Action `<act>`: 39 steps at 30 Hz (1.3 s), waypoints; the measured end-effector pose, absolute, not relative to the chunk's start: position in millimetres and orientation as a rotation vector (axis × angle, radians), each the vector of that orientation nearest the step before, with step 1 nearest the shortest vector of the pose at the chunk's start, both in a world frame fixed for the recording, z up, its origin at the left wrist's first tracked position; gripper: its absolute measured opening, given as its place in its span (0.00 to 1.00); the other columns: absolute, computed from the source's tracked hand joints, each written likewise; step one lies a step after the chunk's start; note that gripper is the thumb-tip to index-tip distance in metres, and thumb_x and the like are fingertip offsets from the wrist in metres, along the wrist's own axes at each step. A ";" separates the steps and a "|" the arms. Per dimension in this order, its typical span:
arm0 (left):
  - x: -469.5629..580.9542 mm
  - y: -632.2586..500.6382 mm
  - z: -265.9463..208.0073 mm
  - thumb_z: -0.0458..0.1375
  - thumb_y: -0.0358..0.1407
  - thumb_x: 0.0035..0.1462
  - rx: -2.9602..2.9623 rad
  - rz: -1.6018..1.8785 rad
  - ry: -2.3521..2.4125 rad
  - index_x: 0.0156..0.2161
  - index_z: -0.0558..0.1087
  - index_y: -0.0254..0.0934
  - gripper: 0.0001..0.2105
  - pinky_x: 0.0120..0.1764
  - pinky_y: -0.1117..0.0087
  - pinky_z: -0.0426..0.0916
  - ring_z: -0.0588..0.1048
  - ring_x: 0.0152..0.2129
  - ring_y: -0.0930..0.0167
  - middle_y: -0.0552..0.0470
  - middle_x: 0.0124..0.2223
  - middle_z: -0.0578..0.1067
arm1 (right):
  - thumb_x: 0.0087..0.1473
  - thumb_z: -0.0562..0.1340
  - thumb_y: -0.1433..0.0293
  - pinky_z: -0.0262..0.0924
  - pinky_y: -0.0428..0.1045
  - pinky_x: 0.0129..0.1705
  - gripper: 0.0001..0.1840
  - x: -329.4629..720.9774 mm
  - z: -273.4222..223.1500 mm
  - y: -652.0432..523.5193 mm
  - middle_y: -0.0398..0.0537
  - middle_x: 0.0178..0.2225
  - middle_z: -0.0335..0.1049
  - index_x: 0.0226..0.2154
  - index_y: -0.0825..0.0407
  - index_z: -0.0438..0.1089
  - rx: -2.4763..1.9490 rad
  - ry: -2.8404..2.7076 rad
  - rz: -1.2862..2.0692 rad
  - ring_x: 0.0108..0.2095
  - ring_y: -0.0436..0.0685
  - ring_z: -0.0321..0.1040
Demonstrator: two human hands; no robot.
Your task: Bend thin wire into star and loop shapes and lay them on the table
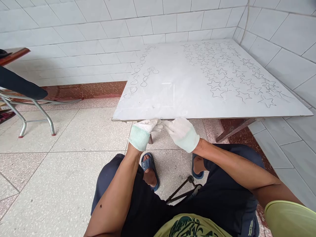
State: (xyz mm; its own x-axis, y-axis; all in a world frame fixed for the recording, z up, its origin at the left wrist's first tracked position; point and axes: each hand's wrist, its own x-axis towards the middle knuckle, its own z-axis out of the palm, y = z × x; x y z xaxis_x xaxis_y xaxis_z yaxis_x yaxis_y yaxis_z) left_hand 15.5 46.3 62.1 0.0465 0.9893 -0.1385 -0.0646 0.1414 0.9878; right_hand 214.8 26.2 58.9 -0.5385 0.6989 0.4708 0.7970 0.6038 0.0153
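My left hand (149, 126), in a white glove with a mint cuff, is at the table's front edge with its fingers pinched together. Facing it, my right hand (181, 130), gloved the same way, is closed too, its fingertips almost meeting the left ones. Between the fingertips a bit of thin wire (161, 118) shows; most of it is hidden by the gloves. Beyond my hands lies the white tabletop (153, 98). Many star-shaped wire pieces (217, 92) are spread over its right side. Several rounded wire loops (144, 81) lie in lines on the left.
Tiled walls (165, 23) stand behind and right of the table. At far left a person's leg (21, 84) rests on a metal-legged stool (37, 121). A dark folding frame (181, 191) stands between my feet. A yellow-green rounded object (291, 219) is at lower right.
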 end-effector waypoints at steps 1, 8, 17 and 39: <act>14.8 46.3 61.2 0.77 0.58 0.45 1.082 1.105 1.198 0.36 0.83 0.32 0.28 0.43 0.58 0.83 0.87 0.37 0.55 0.38 0.34 0.87 | 0.76 0.54 0.71 0.46 0.56 0.39 0.19 215.0 56.6 27.0 0.51 0.28 0.75 0.48 0.56 0.82 -1.173 -2.413 -0.331 0.33 0.61 0.66; 8.8 47.0 59.3 0.77 0.56 0.48 1.176 1.102 1.298 0.36 0.84 0.34 0.24 0.42 0.59 0.80 0.86 0.38 0.56 0.41 0.35 0.86 | 0.75 0.56 0.71 0.44 0.56 0.38 0.18 215.8 49.6 27.4 0.50 0.27 0.73 0.44 0.55 0.83 -1.197 -2.423 -0.305 0.32 0.60 0.64; 5.0 48.6 57.6 0.78 0.47 0.47 1.134 1.037 1.192 0.33 0.84 0.34 0.18 0.31 0.69 0.74 0.80 0.29 0.66 0.46 0.31 0.84 | 0.76 0.56 0.68 0.42 0.56 0.37 0.19 215.8 40.5 27.9 0.47 0.25 0.71 0.44 0.53 0.83 -1.049 -2.410 -0.230 0.30 0.58 0.63; 3.1 39.5 68.2 0.75 0.49 0.48 1.224 0.875 1.230 0.28 0.81 0.36 0.17 0.23 0.66 0.72 0.79 0.22 0.66 0.47 0.28 0.81 | 0.71 0.56 0.72 0.43 0.57 0.38 0.23 213.6 68.2 24.8 0.47 0.24 0.74 0.26 0.53 0.79 -0.999 -2.449 -0.035 0.28 0.56 0.61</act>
